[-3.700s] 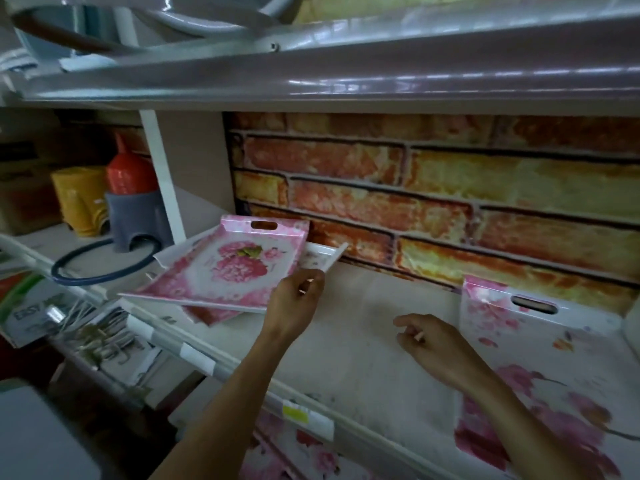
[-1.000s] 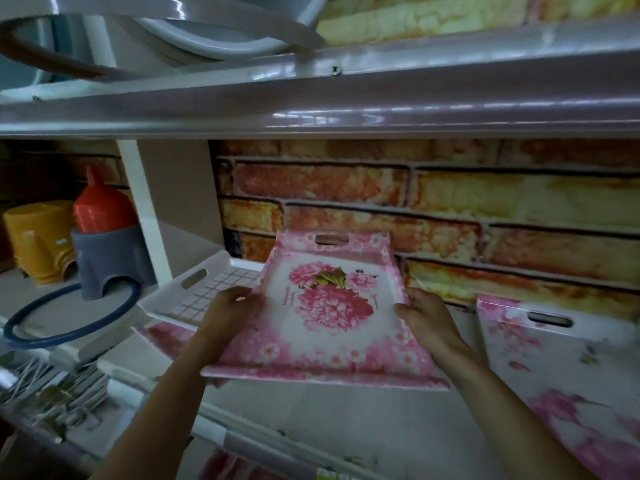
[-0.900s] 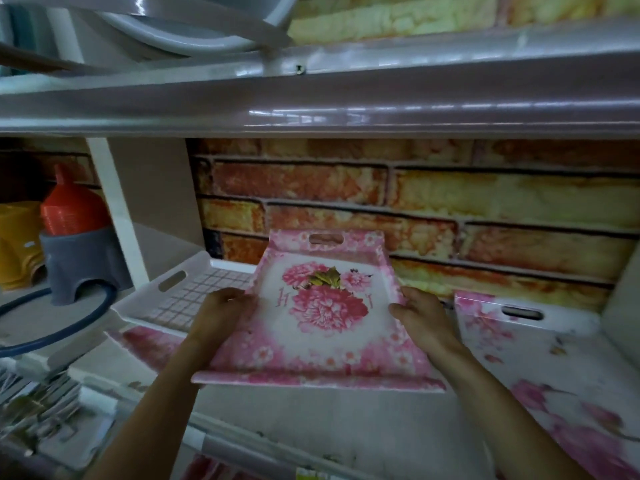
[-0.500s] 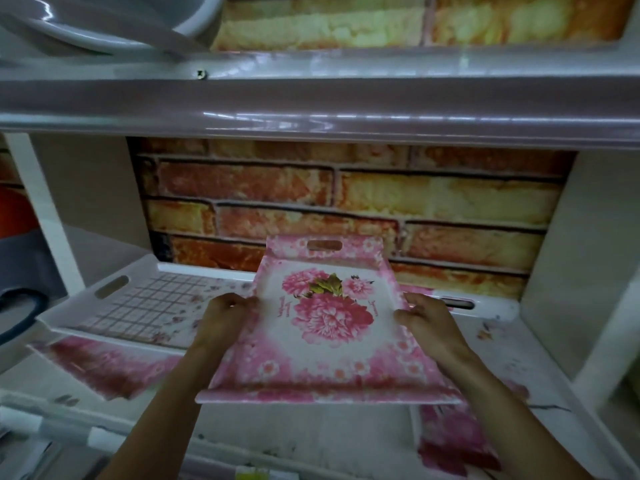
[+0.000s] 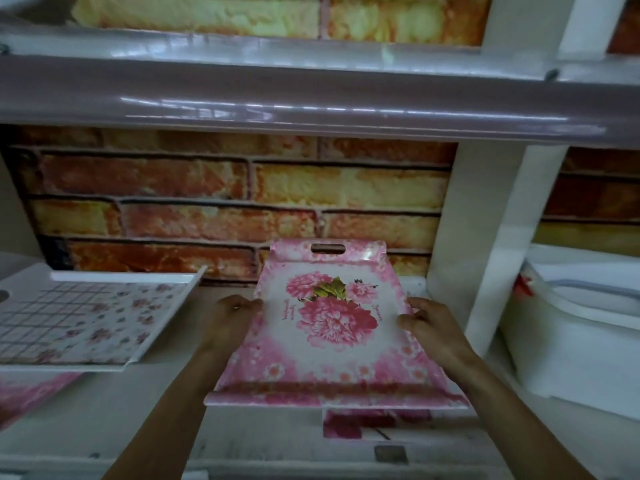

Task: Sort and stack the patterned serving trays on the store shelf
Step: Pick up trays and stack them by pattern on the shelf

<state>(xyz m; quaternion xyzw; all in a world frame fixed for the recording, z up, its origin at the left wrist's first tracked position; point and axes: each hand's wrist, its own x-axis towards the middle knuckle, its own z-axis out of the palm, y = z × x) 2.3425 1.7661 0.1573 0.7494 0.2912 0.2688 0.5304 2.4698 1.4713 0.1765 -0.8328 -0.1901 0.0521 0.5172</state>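
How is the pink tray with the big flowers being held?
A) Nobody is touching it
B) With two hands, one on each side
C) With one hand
B: the left hand grips the left edge of the pink flower tray and the right hand grips its right edge.

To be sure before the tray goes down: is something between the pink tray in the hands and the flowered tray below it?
Nothing visible does. The left hand and right hand grip the pink tray by its sides, over the flowered tray, whose front strip alone shows; the rest is hidden. The grid tray lies apart.
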